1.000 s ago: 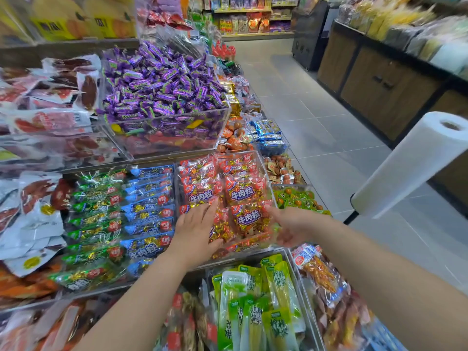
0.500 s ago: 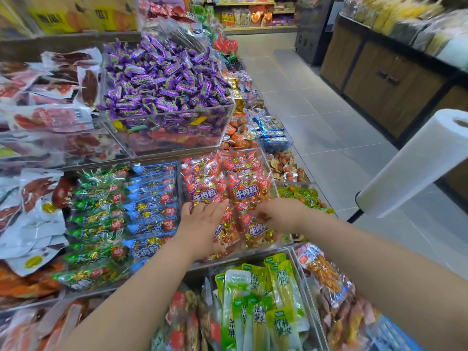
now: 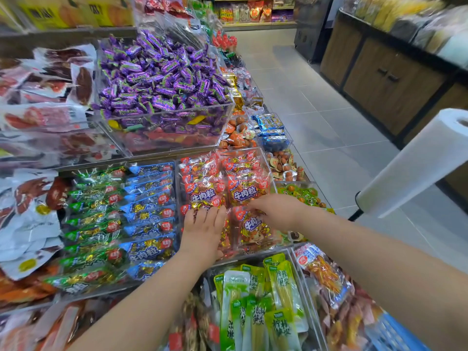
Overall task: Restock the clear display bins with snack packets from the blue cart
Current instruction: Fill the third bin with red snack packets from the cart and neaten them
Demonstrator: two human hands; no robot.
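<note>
Hands moved into bin (image 3: pixel 270 173): left hand (image 3: pixel 205 230) flat, fingers together, on red packets (image 3: pixel 243 191); right hand (image 3: pixel 277 211) curled, grip unclear.

You wore the single wide-angle camera on your head. It looked forward and down, close over the clear plastic display bins (image 3: pixel 177 139), with the grey tiled aisle floor (image 3: pixel 329 138) on your right.

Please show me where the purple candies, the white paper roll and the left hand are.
purple candies (image 3: pixel 162 79): head view, middle of the heap in the clear bin.
white paper roll (image 3: pixel 415 163): head view, middle of its long side.
left hand (image 3: pixel 202 229): head view, back of the hand.
</note>
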